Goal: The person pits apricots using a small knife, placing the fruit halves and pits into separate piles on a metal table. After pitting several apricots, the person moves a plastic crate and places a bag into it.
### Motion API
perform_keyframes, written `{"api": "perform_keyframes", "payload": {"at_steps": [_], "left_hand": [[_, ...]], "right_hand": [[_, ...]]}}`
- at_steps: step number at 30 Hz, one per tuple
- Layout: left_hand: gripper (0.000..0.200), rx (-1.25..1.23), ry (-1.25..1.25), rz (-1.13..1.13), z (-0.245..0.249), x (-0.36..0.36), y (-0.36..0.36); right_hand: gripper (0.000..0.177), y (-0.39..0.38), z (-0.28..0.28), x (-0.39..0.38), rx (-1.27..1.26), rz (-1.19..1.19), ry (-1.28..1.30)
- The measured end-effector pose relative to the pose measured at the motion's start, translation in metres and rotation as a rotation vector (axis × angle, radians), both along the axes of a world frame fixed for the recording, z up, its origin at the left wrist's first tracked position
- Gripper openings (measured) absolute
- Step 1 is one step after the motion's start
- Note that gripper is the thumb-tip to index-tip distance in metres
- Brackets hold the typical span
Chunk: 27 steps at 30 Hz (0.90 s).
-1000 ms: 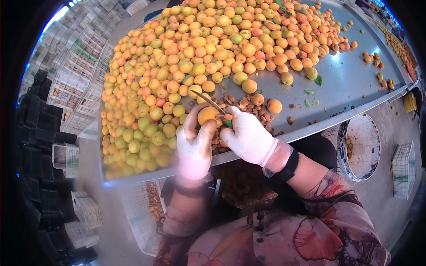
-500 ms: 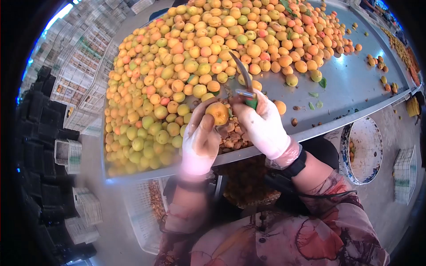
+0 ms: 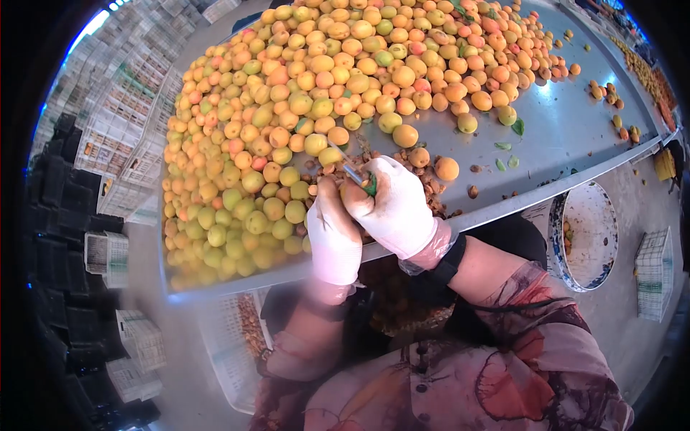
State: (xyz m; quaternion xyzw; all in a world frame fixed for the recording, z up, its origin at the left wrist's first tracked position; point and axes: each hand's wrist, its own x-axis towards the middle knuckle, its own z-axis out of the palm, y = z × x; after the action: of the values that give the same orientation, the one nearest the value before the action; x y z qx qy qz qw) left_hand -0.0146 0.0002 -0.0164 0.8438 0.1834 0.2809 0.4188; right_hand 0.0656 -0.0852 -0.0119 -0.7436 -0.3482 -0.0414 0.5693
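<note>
Both of my hands wear white gloves and meet over the near edge of a metal table. My right hand (image 3: 394,205) is closed around the green handle of a knife (image 3: 352,172), whose blade points up and left. Against it, my left hand (image 3: 335,230) is closed around an apricot (image 3: 352,194), mostly hidden between the hands. A large pile of yellow, orange and green apricots (image 3: 287,108) lies beyond and to the left. Brown pits and scraps (image 3: 433,188) lie just behind my right hand.
The metal table's edge (image 3: 503,204) runs across in front of me. A round speckled tub (image 3: 586,237) stands at the right, near a white crate (image 3: 652,276). Another white crate (image 3: 233,345) sits below the table. Crates (image 3: 118,122) are stacked at the left.
My hands have come together. The knife has moved down and left onto the apricot in my left hand, which is now largely covered. The view has shifted slightly.
</note>
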Motion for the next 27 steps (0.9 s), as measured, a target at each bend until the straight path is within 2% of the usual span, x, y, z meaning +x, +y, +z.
{"api": "perform_keyframes", "payload": {"at_steps": [2, 3, 6, 7, 8, 9, 10, 11, 13, 14, 16, 17, 20, 21, 22, 24, 25, 26, 27], "left_hand": [[0.033, -0.017, 0.04, -0.048, -0.001, -0.003, 0.003], [0.039, 0.127, 0.032, -0.07, 0.0, -0.005, 0.004], [0.043, -0.026, 0.179, -0.051, -0.002, -0.013, 0.006], [0.043, 0.255, 0.17, -0.109, -0.005, -0.017, 0.011], [0.043, 0.252, 0.171, -0.108, -0.017, -0.019, 0.015], [0.044, 0.142, 0.129, -0.12, -0.032, -0.018, 0.02], [0.044, 0.031, 0.088, -0.131, -0.029, -0.015, 0.02], [0.044, 0.028, 0.089, -0.133, -0.023, -0.017, 0.02], [0.042, -0.648, 0.28, -0.242, -0.003, -0.019, 0.018], [0.042, -0.653, 0.281, -0.244, 0.0, -0.013, 0.015], [0.04, -1.057, 0.171, 0.011, 0.002, -0.002, 0.005], [0.035, -1.089, 0.178, -0.149, -0.003, -0.006, 0.01], [0.034, -1.114, 0.205, -0.161, -0.024, -0.011, 0.015], [0.04, -1.608, 0.095, -0.549, -0.025, -0.014, 0.034], [0.04, -1.604, 0.088, -0.55, -0.023, -0.014, 0.032], [0.048, -0.325, 0.329, -0.285, -0.016, -0.012, 0.021], [0.049, -0.078, 0.111, -0.311, -0.008, -0.013, 0.012], [0.049, -0.077, 0.111, -0.308, -0.01, -0.014, 0.013], [0.041, -0.233, 0.086, -0.36, -0.013, -0.014, 0.015]], "right_hand": [[0.033, -0.003, 0.0, 0.002, -0.051, 0.025, -0.044], [0.033, -0.005, -0.002, 0.003, -0.103, 0.059, -0.089], [0.034, -0.01, -0.004, 0.005, -0.176, 0.13, -0.173], [0.035, -0.011, -0.004, 0.006, -0.188, 0.168, -0.214], [0.035, -0.012, -0.003, 0.006, -0.191, 0.169, -0.213], [0.035, -0.014, -0.002, 0.007, -0.23, 0.203, -0.235], [0.035, -0.015, -0.001, 0.008, -0.269, 0.237, -0.256], [0.035, -0.015, -0.002, 0.009, -0.272, 0.236, -0.254], [0.034, -0.018, -0.003, 0.011, -0.31, 0.279, -0.328], [0.034, -0.019, -0.003, 0.013, -0.315, 0.277, -0.327], [0.034, -0.023, -0.003, 0.018, -0.289, 0.376, -0.447], [0.035, -0.025, -0.003, 0.019, -0.293, 0.4, -0.486], [0.034, -0.027, 0.004, 0.022, -0.329, 0.456, -0.465], [0.028, -0.023, -0.002, 0.023, -0.253, 0.397, -0.407], [0.028, -0.019, -0.005, 0.021, -0.251, 0.4, -0.413], [0.021, -0.011, -0.011, 0.016, 0.05, 0.171, 0.262], [0.019, -0.004, -0.012, 0.014, 0.313, 0.219, 0.51], [0.019, -0.006, -0.01, 0.014, 0.314, 0.223, 0.51], [0.018, -0.01, -0.006, 0.015, 0.338, 0.192, 0.721]]}}
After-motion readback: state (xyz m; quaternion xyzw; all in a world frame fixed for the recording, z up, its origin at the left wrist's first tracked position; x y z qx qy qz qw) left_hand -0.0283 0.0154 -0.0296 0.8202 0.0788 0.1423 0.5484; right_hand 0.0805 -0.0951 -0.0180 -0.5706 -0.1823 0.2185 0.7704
